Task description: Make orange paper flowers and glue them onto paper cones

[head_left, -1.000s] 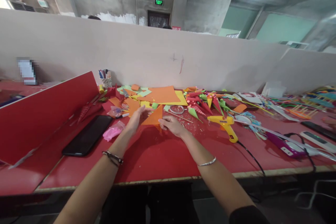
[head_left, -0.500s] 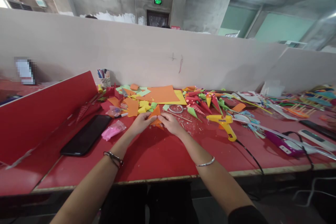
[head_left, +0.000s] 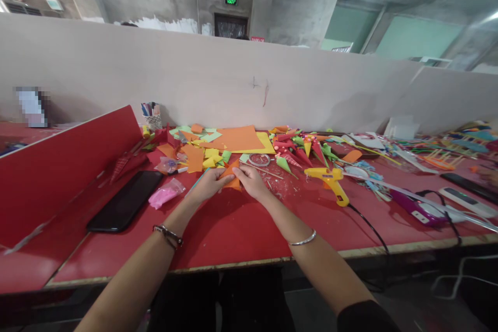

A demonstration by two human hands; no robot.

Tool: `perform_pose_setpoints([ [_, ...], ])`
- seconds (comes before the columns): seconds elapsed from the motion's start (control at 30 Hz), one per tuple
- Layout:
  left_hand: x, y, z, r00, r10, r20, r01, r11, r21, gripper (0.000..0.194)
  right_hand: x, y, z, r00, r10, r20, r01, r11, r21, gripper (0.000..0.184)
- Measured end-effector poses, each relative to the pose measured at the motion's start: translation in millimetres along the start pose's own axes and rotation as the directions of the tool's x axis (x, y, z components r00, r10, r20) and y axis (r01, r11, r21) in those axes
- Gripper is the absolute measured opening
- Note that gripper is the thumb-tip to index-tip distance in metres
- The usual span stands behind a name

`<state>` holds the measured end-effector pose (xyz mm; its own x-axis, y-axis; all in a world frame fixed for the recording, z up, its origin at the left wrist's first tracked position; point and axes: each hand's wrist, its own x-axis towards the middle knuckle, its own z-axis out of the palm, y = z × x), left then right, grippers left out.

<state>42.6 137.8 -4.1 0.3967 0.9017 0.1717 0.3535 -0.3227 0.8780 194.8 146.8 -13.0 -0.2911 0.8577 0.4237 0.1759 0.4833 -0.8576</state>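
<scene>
Both my hands meet over the middle of the red table, pinching a small piece of orange paper (head_left: 234, 183) between thumbs and fingers. My left hand (head_left: 210, 184) grips its left side, and a thin blue stick-like edge shows beside that hand. My right hand (head_left: 252, 181) is closed on the right side, with the thumb close to the left one. The fingers partly hide the paper, so its folds are hard to make out. Just beyond lie yellow paper scraps (head_left: 212, 158), an orange paper piece (head_left: 193, 158) and a roll of clear tape (head_left: 259, 160).
A yellow hot glue gun (head_left: 330, 182) lies to the right, its cord running off the front edge. Small paper cones (head_left: 301, 150) are heaped behind it. On the left are a black phone (head_left: 125, 201), a pink packet (head_left: 166, 193) and a red divider (head_left: 70, 166).
The orange paper has turned slightly between my fingers, and the thin blue edge now shows by my left hand. The whole view has shifted a little.
</scene>
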Motion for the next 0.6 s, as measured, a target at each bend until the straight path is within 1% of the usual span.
perform_pose_setpoints([
  [0.13,-1.5,3.7,1.9,0.999,-0.023,0.046,0.022,1.0,0.013,0.034,1.0,-0.3,-1.2,0.998,0.007,-0.07,-0.006,1.0,0.008,0.037],
  [0.27,-2.7,5.9,3.6,0.998,-0.035,0.043,0.033,0.999,0.032,0.038,1.9,-2.3,-2.0,0.995,-0.003,-0.096,0.004,1.0,0.011,0.036],
  [0.33,-3.3,6.3,3.6,0.997,-0.033,0.068,0.031,0.999,0.026,0.037,2.1,-2.8,-1.8,0.993,0.014,-0.121,-0.009,0.999,0.04,0.037],
  [0.43,-4.7,5.9,4.1,0.992,-0.036,0.122,0.033,0.999,0.02,0.038,2.5,-2.2,-1.4,0.986,0.07,-0.153,-0.059,0.995,0.074,0.039],
  [0.53,-5.3,4.0,5.1,0.986,-0.05,0.158,0.056,0.998,-0.035,0.038,3.4,-0.7,-1.4,0.982,0.089,-0.164,-0.075,0.993,0.086,0.038],
  [0.6,-4.3,2.5,4.8,0.988,-0.048,0.144,0.062,0.994,-0.094,0.04,3.6,-0.6,-1.5,0.978,0.067,-0.196,-0.048,0.994,0.097,0.034],
])
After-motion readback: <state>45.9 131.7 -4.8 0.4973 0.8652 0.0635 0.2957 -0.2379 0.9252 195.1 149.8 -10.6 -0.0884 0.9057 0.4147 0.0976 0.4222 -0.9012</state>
